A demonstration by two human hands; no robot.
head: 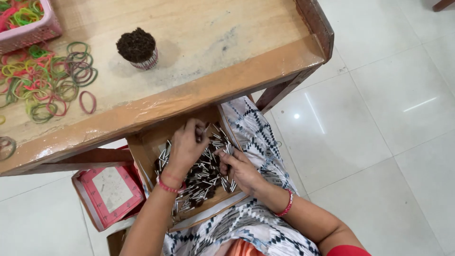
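Observation:
A shallow cardboard tray (147, 144) rests on my lap under the table's edge, filled with several thin silver sticks with dark tips (204, 178). My left hand (187, 144) reaches into the far side of the pile, fingers curled around a few sticks. My right hand (239, 168) lies on the pile's right side and pinches some sticks between thumb and fingers. Both wrists wear red bangles.
A wooden table (199, 90) holds a tied upright bundle of dark-tipped sticks (138, 48), scattered coloured rubber bands (45, 78) and a pink basket (33, 28) of bands. A red and white box (110, 192) lies on the white tiled floor (379, 118).

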